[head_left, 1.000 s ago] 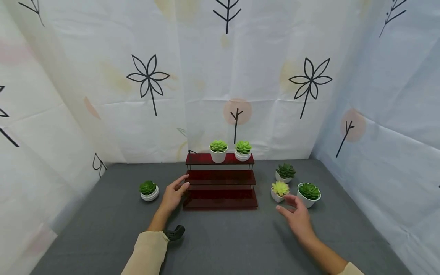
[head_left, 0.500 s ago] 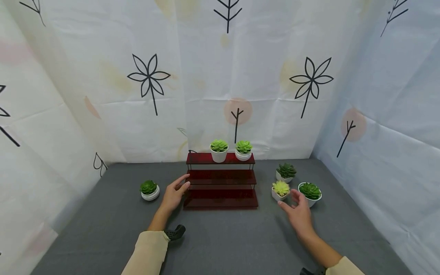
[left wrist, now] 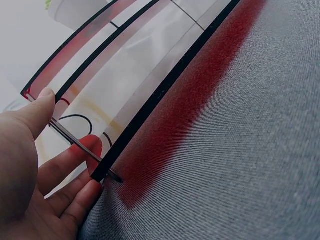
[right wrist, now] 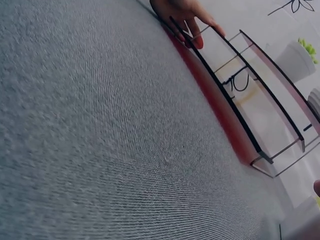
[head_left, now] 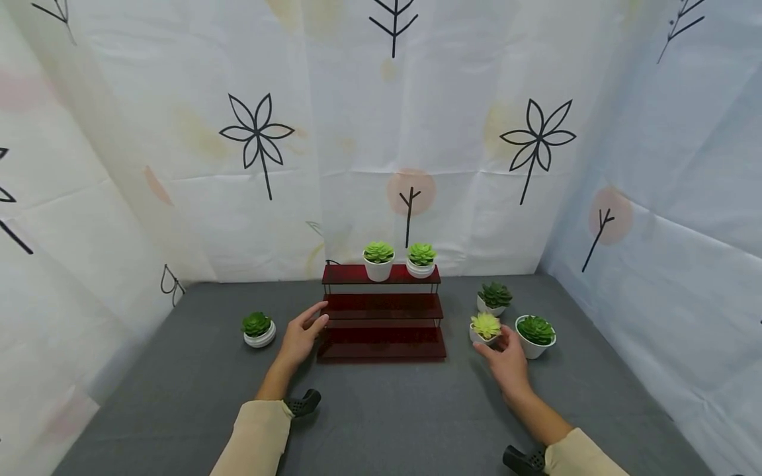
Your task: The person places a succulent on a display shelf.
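In the head view my left hand is at the left end of a dark red three-tier shelf. The left wrist view shows its thumb on a tier's edge and fingertips behind the translucent red panel, holding the shelf's side. My right hand has thumb and fingers around the small white pot of a yellow-green succulent, which stands on the table. In the right wrist view only a bit of that pot shows in the lower right corner.
Two light green succulents in white pots stand on the top tier. A dark green succulent and a fuller green one flank my right hand. Another potted succulent stands left on the grey table. Printed cloth surrounds it.
My right hand has drawn back slightly, then moved left onto the yellow-green succulent's pot, its thumb and fingers now around it. The left hand stays at the shelf.
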Tool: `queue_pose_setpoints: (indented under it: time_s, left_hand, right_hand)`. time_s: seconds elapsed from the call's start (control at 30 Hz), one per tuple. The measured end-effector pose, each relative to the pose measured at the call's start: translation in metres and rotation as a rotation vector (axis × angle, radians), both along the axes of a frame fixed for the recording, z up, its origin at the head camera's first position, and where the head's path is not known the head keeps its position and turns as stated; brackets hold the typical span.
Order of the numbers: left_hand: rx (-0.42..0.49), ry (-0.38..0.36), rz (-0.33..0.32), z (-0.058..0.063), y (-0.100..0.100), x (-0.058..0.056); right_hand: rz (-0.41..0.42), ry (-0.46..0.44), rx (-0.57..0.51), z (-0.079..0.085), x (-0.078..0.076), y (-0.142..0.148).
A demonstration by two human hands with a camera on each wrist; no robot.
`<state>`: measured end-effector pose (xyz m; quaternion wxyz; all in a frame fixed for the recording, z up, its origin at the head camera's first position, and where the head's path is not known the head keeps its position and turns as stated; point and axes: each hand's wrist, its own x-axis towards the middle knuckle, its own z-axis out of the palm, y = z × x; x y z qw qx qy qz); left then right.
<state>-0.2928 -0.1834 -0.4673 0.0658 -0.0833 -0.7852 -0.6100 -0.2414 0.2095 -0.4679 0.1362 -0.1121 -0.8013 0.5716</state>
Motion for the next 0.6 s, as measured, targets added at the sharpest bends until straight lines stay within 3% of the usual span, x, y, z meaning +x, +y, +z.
queue_pose_setpoints:
  time_s: [0.13,0.3,0.6]
  left_hand:
    - [-0.017,0.003,0.018,-0.01,-0.002,-0.007]
    - [-0.027,0.015,0.028,-0.013,-0.002,-0.009]
    - [-0.008,0.002,0.004,0.004,0.001,0.002]
  right_hand:
    - [-0.027,-0.003,0.031,-0.001,-0.005,-0.002]
    - [-0.058,-0.006,0.08,-0.003,-0.011,-0.002]
    - [-0.075,0.02,0.085,-0.007,-0.014,0.0]
